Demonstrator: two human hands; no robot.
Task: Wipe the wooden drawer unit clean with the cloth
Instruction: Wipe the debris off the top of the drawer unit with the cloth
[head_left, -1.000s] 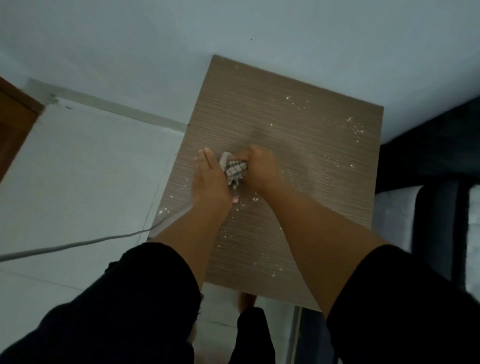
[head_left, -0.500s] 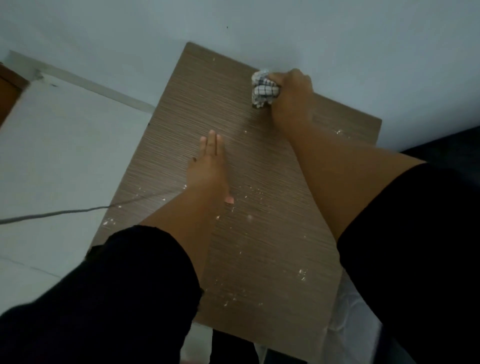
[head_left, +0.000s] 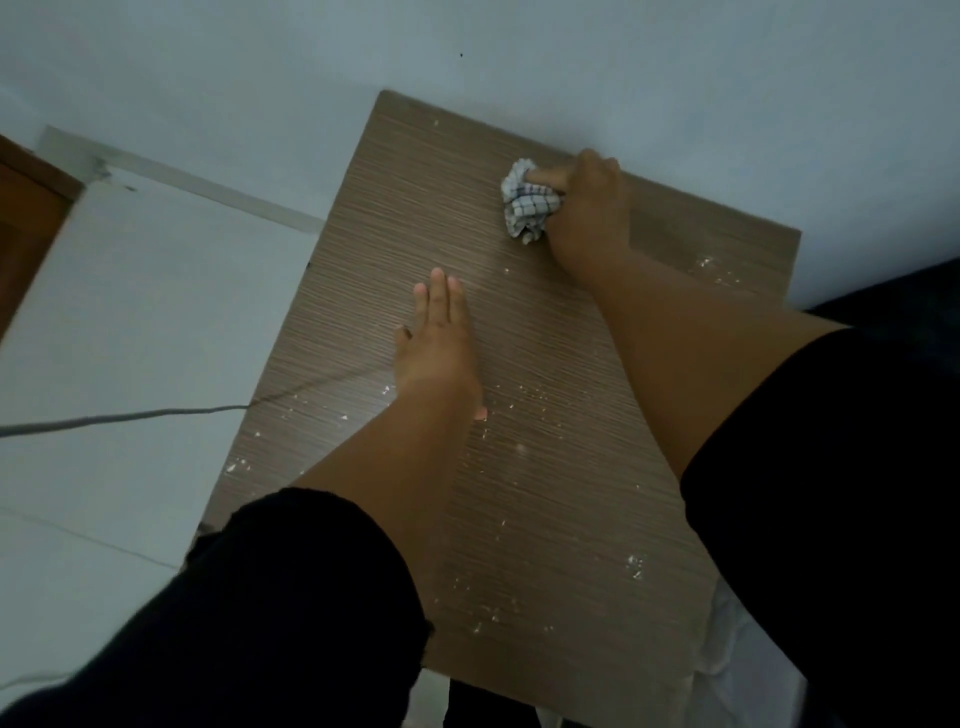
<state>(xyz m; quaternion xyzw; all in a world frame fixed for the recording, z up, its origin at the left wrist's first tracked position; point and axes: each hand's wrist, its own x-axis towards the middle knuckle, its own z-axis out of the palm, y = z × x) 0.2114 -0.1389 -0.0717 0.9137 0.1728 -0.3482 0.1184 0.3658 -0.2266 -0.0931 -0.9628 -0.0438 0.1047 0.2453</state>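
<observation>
The wooden drawer unit stands below you against the pale wall, and you look down on its striped brown top. The cloth, a white checked rag, is bunched into a ball in your right hand, whose fingers curl around it and press it onto the top close to the far edge by the wall. Your left hand lies flat on the surface nearer to you and to the left of the cloth, well apart from it, fingers straight and held together, palm down.

White crumbs speckle the wood just behind your left wrist, along the edge left of that arm, beyond your right forearm near the far right corner, and across the near part of the top between your two arms. Both arms end in black sleeves.

A grey cable runs over the white floor to the left of your left arm and reaches the unit's left edge. A brown wooden door edge shows far to the left.
</observation>
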